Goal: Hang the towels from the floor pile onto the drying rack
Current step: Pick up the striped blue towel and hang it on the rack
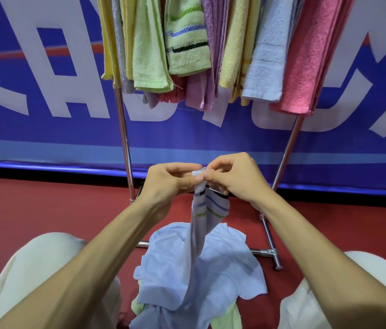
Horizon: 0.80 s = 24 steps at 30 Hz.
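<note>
1. The drying rack [123,129] stands beyond and above our hands. It is thin chrome tubing, hard and smooth, and its bars are crowded with terry cloths. Among them are a pink towel [305,55] up to the right and a green striped towel [187,43] straight above. We judge free bar space scarce, so the next piece probably has to hang narrow.
2. The floor pile [222,264] lies directly below the hands, between our knees on the red floor [21,210]. Crumpled pale blue cloth sits on top, and yellow-green edges show underneath on the side nearer us. All of it looks soft, limp and light.
3. The striped towel [200,217] hangs from the hands down onto the pile, its lower end lost among the folds. It is thin pale cloth with black, blue and green bands near the upper hem. We expect it to weigh little, hold no shape, and drape or twist freely. The weave should give good grip rather than slip. The best hold is along that top hem, with the two corners drawn apart so it opens flat.
4. Our left hand [171,180] and right hand [238,176] meet at the hem, knuckles nearly touching. Each pinches the edge between thumb and curled fingers.
</note>
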Each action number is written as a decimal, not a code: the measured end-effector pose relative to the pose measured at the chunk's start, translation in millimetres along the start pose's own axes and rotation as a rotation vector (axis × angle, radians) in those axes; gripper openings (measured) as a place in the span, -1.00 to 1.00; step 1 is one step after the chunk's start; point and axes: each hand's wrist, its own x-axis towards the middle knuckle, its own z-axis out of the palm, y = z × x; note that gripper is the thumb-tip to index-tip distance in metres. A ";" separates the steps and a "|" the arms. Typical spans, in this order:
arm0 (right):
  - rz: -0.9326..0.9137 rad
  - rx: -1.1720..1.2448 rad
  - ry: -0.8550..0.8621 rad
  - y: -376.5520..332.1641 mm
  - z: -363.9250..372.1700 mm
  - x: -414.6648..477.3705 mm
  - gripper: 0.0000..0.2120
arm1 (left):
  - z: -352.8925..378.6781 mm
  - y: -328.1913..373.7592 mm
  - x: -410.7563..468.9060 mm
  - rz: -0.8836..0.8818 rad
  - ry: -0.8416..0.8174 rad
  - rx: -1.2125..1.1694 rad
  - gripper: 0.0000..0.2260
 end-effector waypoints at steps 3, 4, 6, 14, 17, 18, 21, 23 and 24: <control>-0.068 -0.084 -0.054 1.4 -4.7 2.4 -0.87 | -2.4 2.9 0.2 -0.002 0.012 -0.024 -0.83; -0.103 -0.162 -0.081 2.6 -7.2 3.5 -0.87 | -2.4 3.4 0.1 0.005 0.011 -0.026 -0.83; -0.158 -0.331 -0.163 5.2 -9.8 4.7 -0.85 | -2.1 2.6 0.5 0.026 0.014 -0.004 -0.81; -0.151 -0.646 -0.319 21.0 -19.0 5.0 -0.70 | -16.3 1.0 8.0 0.515 0.148 0.790 -0.65; -0.123 -0.719 -0.415 28.0 -26.8 4.5 -0.62 | -24.2 1.4 10.7 0.541 0.184 0.803 -0.63; -0.115 -0.732 -0.446 29.3 -28.8 3.5 -0.62 | -26.8 1.9 11.9 0.545 0.209 0.802 -0.62; -0.095 -0.690 -0.474 30.3 -32.5 -0.8 -0.61 | -31.6 4.6 12.3 0.533 0.259 0.797 -0.59; -0.116 -0.643 -0.437 28.3 -33.0 -3.4 -0.63 | -30.0 3.8 12.3 0.483 0.282 0.756 -0.56; -0.131 -0.606 -0.396 27.1 -33.2 -4.0 -0.66 | -29.5 2.9 13.8 0.429 0.300 0.667 -0.55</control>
